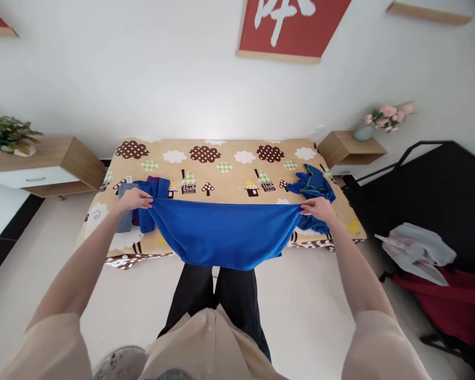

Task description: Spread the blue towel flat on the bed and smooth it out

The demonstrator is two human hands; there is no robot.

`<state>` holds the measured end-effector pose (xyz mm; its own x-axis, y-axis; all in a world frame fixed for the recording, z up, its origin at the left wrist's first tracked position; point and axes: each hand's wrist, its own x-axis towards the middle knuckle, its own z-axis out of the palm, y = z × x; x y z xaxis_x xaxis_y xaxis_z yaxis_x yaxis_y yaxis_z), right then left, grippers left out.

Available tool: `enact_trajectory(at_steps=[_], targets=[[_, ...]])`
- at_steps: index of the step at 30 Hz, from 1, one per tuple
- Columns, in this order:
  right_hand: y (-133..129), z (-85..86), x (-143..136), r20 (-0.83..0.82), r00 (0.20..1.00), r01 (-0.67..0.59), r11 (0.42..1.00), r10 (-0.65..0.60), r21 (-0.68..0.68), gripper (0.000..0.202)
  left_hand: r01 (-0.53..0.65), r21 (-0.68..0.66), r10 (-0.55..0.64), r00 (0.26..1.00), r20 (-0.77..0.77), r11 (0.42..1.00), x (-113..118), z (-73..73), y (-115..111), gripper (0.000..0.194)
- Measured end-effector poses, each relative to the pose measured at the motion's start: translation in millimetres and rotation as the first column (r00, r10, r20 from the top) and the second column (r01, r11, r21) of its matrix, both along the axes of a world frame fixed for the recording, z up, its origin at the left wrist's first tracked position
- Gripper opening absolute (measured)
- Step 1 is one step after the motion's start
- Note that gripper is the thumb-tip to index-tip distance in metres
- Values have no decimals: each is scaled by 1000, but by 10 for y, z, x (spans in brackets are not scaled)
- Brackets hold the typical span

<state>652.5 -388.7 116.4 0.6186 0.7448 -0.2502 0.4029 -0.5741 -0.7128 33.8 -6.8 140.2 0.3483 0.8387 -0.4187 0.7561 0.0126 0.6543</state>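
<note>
The blue cloth (221, 235) was held taut mid-fold, pinched at nine o'clock by the left hand (134, 199) and at three o'clock by the right hand (319, 208), an even lowering onto the bed (229, 158) seemingly called for.

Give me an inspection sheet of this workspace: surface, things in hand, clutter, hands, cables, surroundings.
Surface: low bed under a tan blanket printed with trees and houses.
Things in hand: blue fleece cloth stretched between both hands, its middle sagging over the bed's near edge.
Clutter: folded clothes at the bed's left; crumpled blue garment at its right.
Hands: left hand and right hand each pinch a top corner of the cloth.
Cables: nothing seen.
Surroundings: wooden nightstand with a plant on the left, shelf with pink flowers on the right, white plastic bag on the floor, red wall sign.
</note>
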Motion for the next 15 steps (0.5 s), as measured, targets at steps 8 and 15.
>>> enact_trajectory(at_steps=[8,15], targets=[[1312,134,559,412,895,88,974,-169,209,23,-63,355,72,997,-11,933,697,-9,944,17],[1373,-436,617,573,777,-9,906,-260,424,28,-148,685,4,978,207,713,810,-663,871,24]])
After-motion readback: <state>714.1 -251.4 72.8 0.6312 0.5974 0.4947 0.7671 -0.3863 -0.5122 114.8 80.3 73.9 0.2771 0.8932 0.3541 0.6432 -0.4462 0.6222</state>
